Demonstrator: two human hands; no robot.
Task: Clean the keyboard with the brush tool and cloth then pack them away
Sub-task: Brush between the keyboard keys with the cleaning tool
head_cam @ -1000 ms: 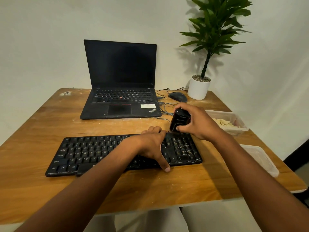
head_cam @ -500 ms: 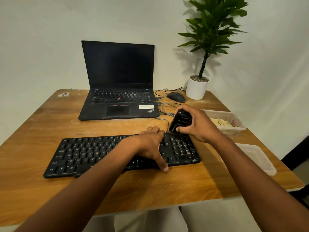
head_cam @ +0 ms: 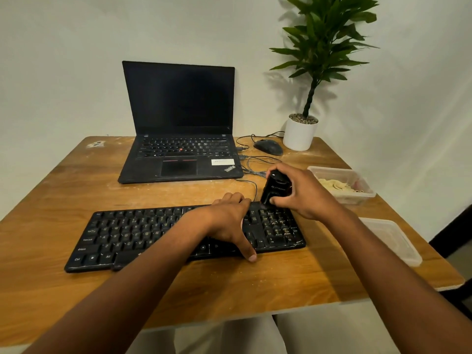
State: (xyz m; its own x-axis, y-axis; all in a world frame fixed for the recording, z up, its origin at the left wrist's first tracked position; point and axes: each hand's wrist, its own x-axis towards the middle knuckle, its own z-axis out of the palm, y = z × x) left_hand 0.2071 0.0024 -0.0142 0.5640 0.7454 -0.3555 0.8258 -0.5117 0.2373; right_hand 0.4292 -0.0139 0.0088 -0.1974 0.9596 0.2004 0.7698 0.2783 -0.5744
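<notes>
A pale wall stands behind the worn wooden table (head_cam: 63, 198) in front of me, its top dusted with light specks.

My right hand (head_cam: 306, 192) is curled round the black brush tool (head_cam: 277, 186): my thumb lies across its lower front and my other fingers wrap the far side. I hold it tilted, its lower end down on the top right corner of the black keyboard (head_cam: 132, 233), at the far edge above the number pad. The bristles themselves are too dark for me to make out.

My left hand (head_cam: 227, 221) rests on the keyboard just left of the number pad. Its fingers reach over the far edge of the board and bend down there, while my thumb (head_cam: 249, 251) stretches back over the near edge and touches the table. The hand presses the board down and grasps nothing else. The two hands are near each other but apart.

The keyboard lies across the middle of the table, slightly skewed, its left end closer to me. Its keys show pale dust.

Beyond it an open black laptop (head_cam: 178, 118) with a dark screen sits at the back. Right of the laptop, thin cables (head_cam: 252, 167) loop toward a dark mouse (head_cam: 268, 146), and a green plant in a white pot (head_cam: 298, 134) stands in the back right corner.

Just right of my right hand is a clear plastic container (head_cam: 357, 198) holding something pale; I cannot tell whether it is the cloth. Nearer to me along the right edge lies a clear lid (head_cam: 390, 238).
</notes>
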